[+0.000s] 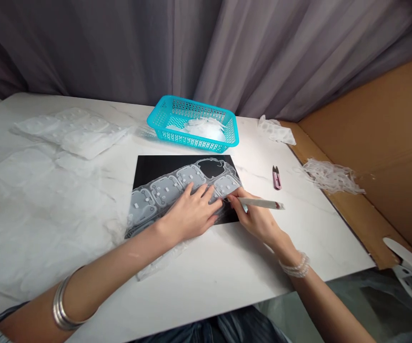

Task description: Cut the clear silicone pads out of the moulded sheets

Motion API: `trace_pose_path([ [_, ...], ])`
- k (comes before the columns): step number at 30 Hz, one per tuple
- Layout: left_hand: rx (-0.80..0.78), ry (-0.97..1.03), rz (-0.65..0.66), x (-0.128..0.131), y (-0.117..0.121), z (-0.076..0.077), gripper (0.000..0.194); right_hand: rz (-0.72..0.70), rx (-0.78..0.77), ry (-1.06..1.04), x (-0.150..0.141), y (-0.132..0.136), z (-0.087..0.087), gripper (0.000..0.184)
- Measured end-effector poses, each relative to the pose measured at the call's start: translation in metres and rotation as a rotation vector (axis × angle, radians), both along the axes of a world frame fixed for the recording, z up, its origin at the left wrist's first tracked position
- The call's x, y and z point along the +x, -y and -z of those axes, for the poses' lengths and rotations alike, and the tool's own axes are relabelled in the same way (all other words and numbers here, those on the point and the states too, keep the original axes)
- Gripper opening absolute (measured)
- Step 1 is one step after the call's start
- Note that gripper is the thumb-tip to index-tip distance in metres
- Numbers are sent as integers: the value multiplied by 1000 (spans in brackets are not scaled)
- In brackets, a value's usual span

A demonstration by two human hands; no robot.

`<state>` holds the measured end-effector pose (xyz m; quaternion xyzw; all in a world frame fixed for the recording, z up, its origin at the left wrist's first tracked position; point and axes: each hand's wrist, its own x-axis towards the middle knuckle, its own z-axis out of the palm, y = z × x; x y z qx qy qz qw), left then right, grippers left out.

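Observation:
A clear plastic sheet with several rounded, grey-looking moulded pieces [165, 190] lies on a black mat [155, 166]. One cut-out opening near its upper right shows the black beneath. My left hand [193, 209] rests flat on the sheet, fingers spread, holding nothing. Close to its right, my right hand [254, 216] is closed around a slim pen-like tool with a pale handle [263, 203]. The handle points right, with a reddish mark at its end. The tool's tip is hidden by my fingers at the sheet's right part.
Behind the mat stands a turquoise basket [195, 143] holding translucent pieces [206, 127]. Pink-handled thread snips [276, 178] lie to the right, near a heap of clear trimmings [330, 176] by the cardboard [380, 105]. Clear plastic sheets [73, 128] cover the table's left side.

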<state>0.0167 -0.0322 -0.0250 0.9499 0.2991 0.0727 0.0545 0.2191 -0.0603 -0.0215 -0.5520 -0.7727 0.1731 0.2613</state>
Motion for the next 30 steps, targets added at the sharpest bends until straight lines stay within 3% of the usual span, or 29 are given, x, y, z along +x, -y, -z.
trace_pose_path([
  [7,69,-43,5,-2,1,-2,41,-65,198,13,-7,-10,16,14],
  [11,68,-32,-11,-2,1,0,49,-82,243,81,-7,-3,20,13],
  [19,93,-41,-8,-2,-1,2,49,-152,366,360,-15,6,14,29],
  [24,91,-40,-8,-4,-1,5,51,-162,308,442,-11,1,17,39],
  [27,81,-34,-19,-4,-2,7,51,-185,229,361,-13,0,20,41],
  [30,61,-31,-31,-4,-2,6,50,-85,145,58,-12,-6,22,37],
])
